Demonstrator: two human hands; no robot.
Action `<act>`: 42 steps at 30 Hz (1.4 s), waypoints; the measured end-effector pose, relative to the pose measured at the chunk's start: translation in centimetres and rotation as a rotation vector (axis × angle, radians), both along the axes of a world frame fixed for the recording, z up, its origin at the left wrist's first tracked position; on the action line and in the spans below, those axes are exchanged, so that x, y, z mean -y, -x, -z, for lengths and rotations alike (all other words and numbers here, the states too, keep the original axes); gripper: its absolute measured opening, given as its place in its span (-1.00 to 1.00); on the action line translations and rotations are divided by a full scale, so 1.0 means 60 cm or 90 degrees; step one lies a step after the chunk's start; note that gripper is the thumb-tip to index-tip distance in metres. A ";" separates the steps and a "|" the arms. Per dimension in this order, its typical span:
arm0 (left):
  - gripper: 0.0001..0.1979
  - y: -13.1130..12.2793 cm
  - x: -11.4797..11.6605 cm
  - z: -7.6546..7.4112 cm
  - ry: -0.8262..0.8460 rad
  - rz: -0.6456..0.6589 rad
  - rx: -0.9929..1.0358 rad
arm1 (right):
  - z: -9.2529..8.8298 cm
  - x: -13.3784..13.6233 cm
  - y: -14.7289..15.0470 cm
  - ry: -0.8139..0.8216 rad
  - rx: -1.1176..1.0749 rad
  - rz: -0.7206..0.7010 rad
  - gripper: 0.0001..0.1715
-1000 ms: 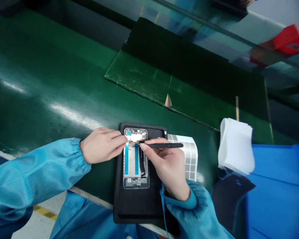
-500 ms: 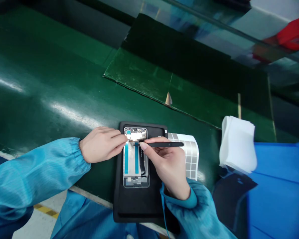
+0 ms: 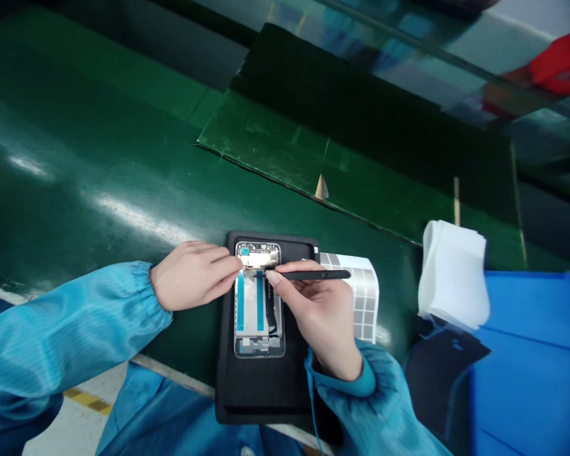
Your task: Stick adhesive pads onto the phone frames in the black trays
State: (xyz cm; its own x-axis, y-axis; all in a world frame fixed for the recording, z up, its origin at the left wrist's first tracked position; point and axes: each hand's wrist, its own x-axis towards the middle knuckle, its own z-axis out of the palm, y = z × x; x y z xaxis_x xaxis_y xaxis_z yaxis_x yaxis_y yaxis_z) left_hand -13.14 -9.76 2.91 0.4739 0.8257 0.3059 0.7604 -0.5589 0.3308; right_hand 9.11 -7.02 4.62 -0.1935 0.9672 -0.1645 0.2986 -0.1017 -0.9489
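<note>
An opened phone (image 3: 249, 304) with its inner parts showing lies upright in the view on a black tray (image 3: 266, 392). My right hand (image 3: 320, 310) pinches a black tweezers-like tool (image 3: 313, 275), whose thin tip reaches over the phone just below its upper board. My left hand (image 3: 199, 275) is closed, its fingertips together at the phone's upper left edge; whatever they pinch there, if anything, is too small to make out. A black flex cable (image 3: 270, 310) and blue strips run down the phone's middle.
Beside the tray, right of it, lies a sheet of grey square labels (image 3: 368, 285). Farther right are a white cloth stack (image 3: 453, 275) and a blue bin (image 3: 532, 380). A green mat (image 3: 285, 139) lies behind, on the green table (image 3: 137, 177).
</note>
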 end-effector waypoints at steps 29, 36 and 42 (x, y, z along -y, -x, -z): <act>-0.75 0.000 0.000 0.001 0.005 0.002 0.003 | 0.004 0.003 -0.003 -0.016 0.031 -0.010 -0.86; -0.76 0.000 0.000 0.001 -0.001 0.002 0.003 | 0.005 0.004 -0.003 -0.012 0.031 -0.009 -0.85; -0.75 0.000 0.000 -0.002 -0.001 0.004 0.002 | 0.000 0.002 -0.001 -0.015 0.043 -0.007 -0.84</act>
